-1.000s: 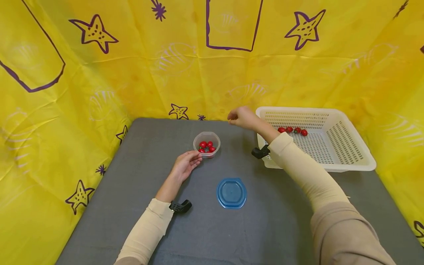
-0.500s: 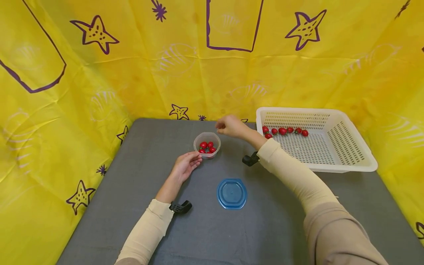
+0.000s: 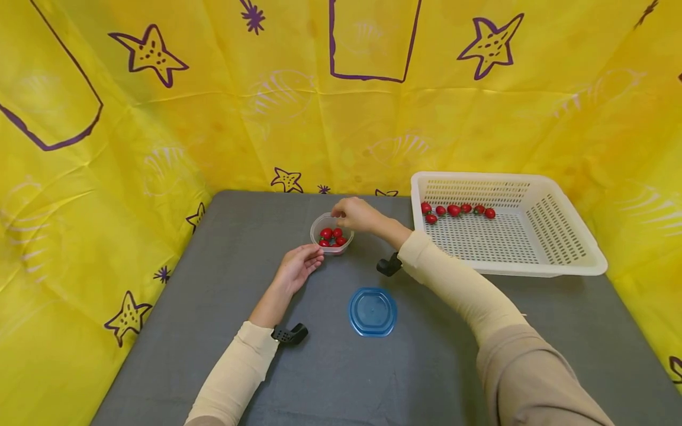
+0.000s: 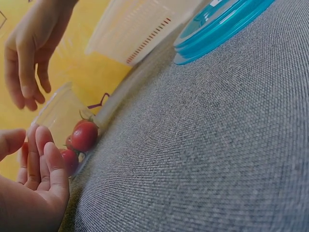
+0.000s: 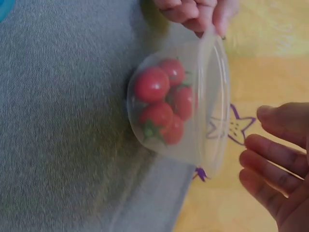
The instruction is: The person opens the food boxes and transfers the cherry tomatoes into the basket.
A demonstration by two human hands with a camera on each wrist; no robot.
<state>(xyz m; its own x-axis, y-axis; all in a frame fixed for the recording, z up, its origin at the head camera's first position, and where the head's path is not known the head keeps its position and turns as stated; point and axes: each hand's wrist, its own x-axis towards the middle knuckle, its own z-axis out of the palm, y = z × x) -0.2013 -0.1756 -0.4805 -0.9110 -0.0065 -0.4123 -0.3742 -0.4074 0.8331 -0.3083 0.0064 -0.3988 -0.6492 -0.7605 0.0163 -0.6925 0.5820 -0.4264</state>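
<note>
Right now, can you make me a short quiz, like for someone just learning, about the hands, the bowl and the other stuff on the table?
1. What colour is the lid lying on the grey table?
2. True or false: the left hand is holding the rim of the clear bowl.
3. What lies in the white basket? A: spoons. B: tomatoes. C: lemons.

Key:
1. Blue.
2. True.
3. B, tomatoes.
</note>
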